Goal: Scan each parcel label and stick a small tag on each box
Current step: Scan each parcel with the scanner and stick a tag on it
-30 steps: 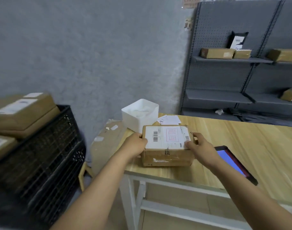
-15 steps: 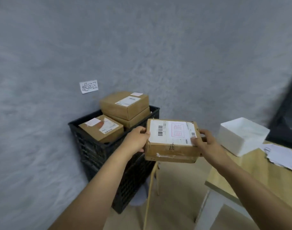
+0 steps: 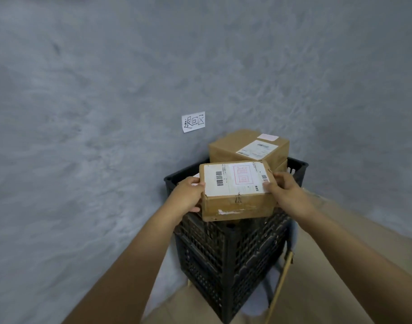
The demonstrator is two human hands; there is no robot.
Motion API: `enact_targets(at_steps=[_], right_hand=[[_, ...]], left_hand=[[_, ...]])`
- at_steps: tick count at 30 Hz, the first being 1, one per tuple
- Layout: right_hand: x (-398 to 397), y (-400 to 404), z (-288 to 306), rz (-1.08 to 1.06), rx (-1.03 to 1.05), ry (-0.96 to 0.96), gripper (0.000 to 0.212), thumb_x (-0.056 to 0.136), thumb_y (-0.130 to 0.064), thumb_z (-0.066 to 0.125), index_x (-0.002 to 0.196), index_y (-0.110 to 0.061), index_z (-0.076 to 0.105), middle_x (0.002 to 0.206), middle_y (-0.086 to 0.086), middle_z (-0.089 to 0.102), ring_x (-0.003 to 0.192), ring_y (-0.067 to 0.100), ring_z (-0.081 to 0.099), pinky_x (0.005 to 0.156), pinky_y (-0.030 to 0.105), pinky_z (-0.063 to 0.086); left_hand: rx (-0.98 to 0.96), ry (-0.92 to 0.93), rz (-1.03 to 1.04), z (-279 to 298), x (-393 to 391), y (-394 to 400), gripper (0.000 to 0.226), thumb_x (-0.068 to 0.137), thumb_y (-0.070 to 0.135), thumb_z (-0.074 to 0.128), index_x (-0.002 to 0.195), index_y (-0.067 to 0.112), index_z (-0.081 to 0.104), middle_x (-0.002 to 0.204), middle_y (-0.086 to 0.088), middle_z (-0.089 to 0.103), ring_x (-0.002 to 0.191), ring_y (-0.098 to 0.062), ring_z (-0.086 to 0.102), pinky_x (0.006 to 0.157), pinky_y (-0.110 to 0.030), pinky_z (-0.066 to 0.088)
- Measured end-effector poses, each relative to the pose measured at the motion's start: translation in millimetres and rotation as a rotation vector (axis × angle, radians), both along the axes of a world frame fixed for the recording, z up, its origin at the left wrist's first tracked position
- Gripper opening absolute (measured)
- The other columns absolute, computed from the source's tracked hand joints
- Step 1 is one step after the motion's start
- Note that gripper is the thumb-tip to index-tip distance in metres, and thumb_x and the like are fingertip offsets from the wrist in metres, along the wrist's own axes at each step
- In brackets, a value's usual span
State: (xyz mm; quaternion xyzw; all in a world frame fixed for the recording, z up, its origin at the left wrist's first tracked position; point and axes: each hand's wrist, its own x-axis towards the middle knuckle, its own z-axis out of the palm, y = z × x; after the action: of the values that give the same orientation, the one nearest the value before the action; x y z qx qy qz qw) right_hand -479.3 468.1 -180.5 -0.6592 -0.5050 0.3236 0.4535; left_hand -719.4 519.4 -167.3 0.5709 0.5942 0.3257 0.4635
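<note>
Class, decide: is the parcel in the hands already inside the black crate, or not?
Not inside. The parcel is gripped by left hand and right hand, above the black crate.

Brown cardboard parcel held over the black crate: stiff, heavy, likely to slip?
The brown cardboard parcel probably stays stiff: its edges look straight under side grips from the left hand and right hand. Likely lightish, as fingertips alone carry it. Matte cardboard suggests little slip.

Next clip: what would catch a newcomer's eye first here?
The cardboard box at centre, held at its ends by the left hand and right hand, with a red stamp on its white label. It hangs over a black crate holding more boxes. A handwritten paper sign is on the grey wall.
</note>
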Motion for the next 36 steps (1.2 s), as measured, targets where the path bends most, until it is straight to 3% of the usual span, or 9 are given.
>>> enact_targets(at_steps=[3,6,10,15,19,24,29,32,36], right_hand=[[-8.8,46.8,2.6,0.072,-0.036,-0.014,0.047,0.092,-0.04,0.055,0.134,-0.023,0.039,0.125,-0.004,0.054,0.105,0.016,0.055,0.078,0.031,0.05],[-14.7,96.6,2.8,0.125,-0.041,-0.055,0.046,0.094,-0.036,0.055,0.136,-0.023,0.042,0.132,-0.003,0.054,0.117,0.021,0.053,0.094,0.04,0.048],[-18.3,158.3,-1.2,0.215,-0.038,-0.124,0.039,0.094,-0.027,0.054,0.132,-0.023,0.052,0.13,-0.002,0.058,0.116,0.02,0.053,0.097,0.043,0.047],[-24.7,216.4,-8.5,0.296,-0.02,-0.16,0.032,0.093,-0.024,0.054,0.124,-0.023,0.06,0.124,-0.003,0.063,0.101,0.014,0.056,0.079,0.03,0.042],[-30.4,241.3,-12.3,0.378,-0.038,-0.226,0.034,0.092,-0.027,0.056,0.125,-0.02,0.057,0.123,-0.003,0.061,0.097,0.012,0.053,0.076,0.028,0.037],[-29.1,247.2,-14.6,0.441,-0.038,-0.359,0.03,0.092,-0.029,0.055,0.119,-0.017,0.057,0.125,0.004,0.06,0.103,0.019,0.056,0.08,0.03,0.042],[-19.7,220.8,-6.2,0.41,-0.006,-0.457,0.051,0.091,-0.031,0.056,0.138,-0.016,0.044,0.136,0.006,0.05,0.118,0.022,0.051,0.099,0.036,0.043],[-13.6,188.5,-2.5,0.373,0.003,-0.573,0.051,0.091,-0.034,0.055,0.139,-0.021,0.041,0.134,0.003,0.048,0.119,0.02,0.049,0.1,0.038,0.043],[-7.5,130.2,4.2,0.281,0.018,-0.781,0.055,0.091,-0.033,0.053,0.141,-0.025,0.035,0.138,0.003,0.042,0.123,0.023,0.043,0.1,0.039,0.042]], left_hand=[[-0.02,-0.033,0.066,-5.1,-7.5,30.4,0.036,0.1,0.032,0.045,0.134,0.021,0.049,0.114,-0.001,0.065,0.101,-0.02,0.063,0.061,-0.027,0.051],[-0.031,-0.037,0.143,-11.0,-11.3,60.9,0.037,0.101,0.026,0.044,0.137,0.02,0.047,0.122,-0.005,0.064,0.106,-0.023,0.062,0.061,-0.027,0.051],[-0.027,-0.034,0.22,-20.2,-12.9,96.7,0.032,0.1,0.024,0.044,0.13,0.018,0.05,0.11,-0.005,0.067,0.093,-0.02,0.064,0.061,-0.026,0.049],[-0.05,0.044,0.307,-26.7,-10.8,130.8,0.028,0.099,0.02,0.043,0.127,0.014,0.047,0.113,-0.01,0.064,0.096,-0.024,0.063,0.069,-0.031,0.052],[-0.095,0.152,0.307,-29.5,-12.4,145.8,0.035,0.101,0.024,0.043,0.134,0.011,0.042,0.124,-0.013,0.059,0.107,-0.027,0.061,0.077,-0.035,0.055],[-0.15,0.246,0.275,-33.1,-17.9,154.1,0.037,0.098,0.028,0.048,0.131,0.011,0.045,0.11,-0.009,0.061,0.092,-0.022,0.06,0.069,-0.03,0.052],[0.09,0.605,0.26,-20.0,-20.8,146.9,0.04,0.095,0.028,0.049,0.13,0.009,0.042,0.121,-0.017,0.055,0.103,-0.028,0.055,0.082,-0.034,0.047],[0.302,0.837,0.129,-7.1,-7.4,130.2,0.039,0.096,0.028,0.047,0.131,0.012,0.045,0.126,-0.014,0.048,0.116,-0.032,0.046,0.093,-0.042,0.045],[0.505,0.949,-0.07,6.2,23.8,95.1,0.044,0.095,0.032,0.046,0.136,0.015,0.044,0.131,-0.011,0.046,0.12,-0.029,0.042,0.094,-0.043,0.044]])
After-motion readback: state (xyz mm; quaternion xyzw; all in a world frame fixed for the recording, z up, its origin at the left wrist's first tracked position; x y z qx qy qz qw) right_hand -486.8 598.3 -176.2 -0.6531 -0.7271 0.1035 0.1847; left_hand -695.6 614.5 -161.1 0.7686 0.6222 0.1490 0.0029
